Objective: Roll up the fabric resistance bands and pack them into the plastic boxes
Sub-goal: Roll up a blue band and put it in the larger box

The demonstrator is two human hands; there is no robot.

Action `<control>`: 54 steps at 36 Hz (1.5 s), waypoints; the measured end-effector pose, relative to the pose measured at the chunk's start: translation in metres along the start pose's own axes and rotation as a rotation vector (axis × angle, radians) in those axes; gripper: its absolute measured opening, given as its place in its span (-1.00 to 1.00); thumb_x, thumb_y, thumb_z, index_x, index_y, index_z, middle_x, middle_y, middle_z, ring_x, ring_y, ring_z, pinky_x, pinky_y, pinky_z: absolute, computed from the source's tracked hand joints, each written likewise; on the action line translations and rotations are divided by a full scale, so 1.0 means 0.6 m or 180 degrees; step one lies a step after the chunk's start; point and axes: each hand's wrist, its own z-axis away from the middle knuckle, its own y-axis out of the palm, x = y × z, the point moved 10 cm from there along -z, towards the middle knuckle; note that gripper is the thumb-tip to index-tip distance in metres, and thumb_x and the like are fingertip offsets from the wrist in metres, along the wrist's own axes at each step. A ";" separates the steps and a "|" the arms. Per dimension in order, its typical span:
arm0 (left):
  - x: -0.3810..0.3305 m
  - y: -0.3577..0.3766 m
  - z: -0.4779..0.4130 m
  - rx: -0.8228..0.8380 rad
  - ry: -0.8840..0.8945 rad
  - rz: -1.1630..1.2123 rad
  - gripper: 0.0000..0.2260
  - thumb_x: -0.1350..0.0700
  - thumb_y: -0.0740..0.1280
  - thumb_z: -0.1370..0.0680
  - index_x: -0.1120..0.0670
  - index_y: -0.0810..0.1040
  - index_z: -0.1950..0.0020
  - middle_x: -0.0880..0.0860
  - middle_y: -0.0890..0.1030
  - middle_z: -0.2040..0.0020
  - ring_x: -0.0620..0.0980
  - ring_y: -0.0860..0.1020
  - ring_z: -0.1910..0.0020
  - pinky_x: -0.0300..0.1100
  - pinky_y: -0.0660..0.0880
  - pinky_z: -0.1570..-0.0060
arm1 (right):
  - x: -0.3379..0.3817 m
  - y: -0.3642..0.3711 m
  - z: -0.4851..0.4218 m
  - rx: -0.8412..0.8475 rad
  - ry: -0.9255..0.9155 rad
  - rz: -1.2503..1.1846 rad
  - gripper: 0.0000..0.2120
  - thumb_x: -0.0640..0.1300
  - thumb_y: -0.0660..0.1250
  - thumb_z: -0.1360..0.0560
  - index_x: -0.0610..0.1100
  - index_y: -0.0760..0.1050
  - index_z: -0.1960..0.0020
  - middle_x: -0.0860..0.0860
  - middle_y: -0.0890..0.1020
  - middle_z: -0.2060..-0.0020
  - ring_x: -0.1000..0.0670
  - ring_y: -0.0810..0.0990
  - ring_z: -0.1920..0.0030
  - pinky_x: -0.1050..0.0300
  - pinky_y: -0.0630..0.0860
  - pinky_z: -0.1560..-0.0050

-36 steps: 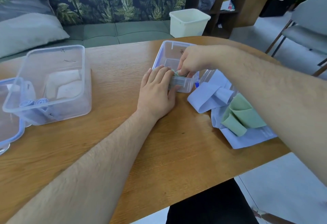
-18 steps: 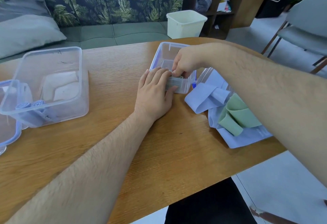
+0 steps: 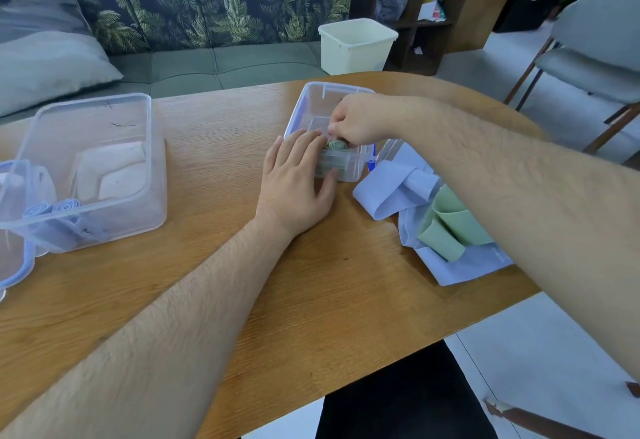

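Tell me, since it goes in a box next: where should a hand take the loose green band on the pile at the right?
Probably by the free folded end of the green band, pinched from the near-left side. That flap overhangs the lilac bands beneath and points toward the person, so fingers could close on it alone.

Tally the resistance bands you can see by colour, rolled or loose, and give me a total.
Green: 2, rolled band in small box, loose band.
Blue: 4, two rolls in large box, two loose.
Total: 6
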 end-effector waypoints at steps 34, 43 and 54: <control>-0.195 0.106 0.002 0.1292 0.0131 -0.0084 -0.64 0.13 0.08 -0.50 0.27 0.50 -0.16 0.25 0.56 -0.09 0.28 0.51 -0.04 0.11 0.47 -0.06 | -0.219 0.065 0.224 -0.1436 0.0695 -0.0893 -0.90 -0.01 0.42 -0.40 0.10 0.61 0.08 0.12 0.65 0.03 -0.04 0.48 -0.21 0.01 0.25 -0.23; -0.184 0.064 0.000 0.1093 -0.0175 0.0474 -0.71 0.28 0.27 -0.56 0.24 0.53 -0.28 0.21 0.53 -0.19 0.20 0.46 -0.22 -0.06 0.35 -0.19 | -0.201 0.054 0.243 -0.1409 0.0477 -0.0875 -0.87 0.07 0.42 -0.42 0.11 0.59 0.04 0.17 0.64 0.04 0.01 0.42 -0.21 0.12 0.15 -0.15; -0.177 -0.054 -0.004 -0.0045 -0.0107 0.0570 -0.83 0.07 0.32 -0.60 0.12 0.59 -0.11 0.06 0.59 0.03 0.10 0.45 0.02 -0.11 0.38 -0.03 | -0.130 -0.002 0.286 -0.1902 -0.0350 -0.2004 -0.95 -0.06 0.33 -0.60 0.06 0.47 0.03 0.10 0.61 0.14 0.12 0.54 0.20 0.15 0.52 0.13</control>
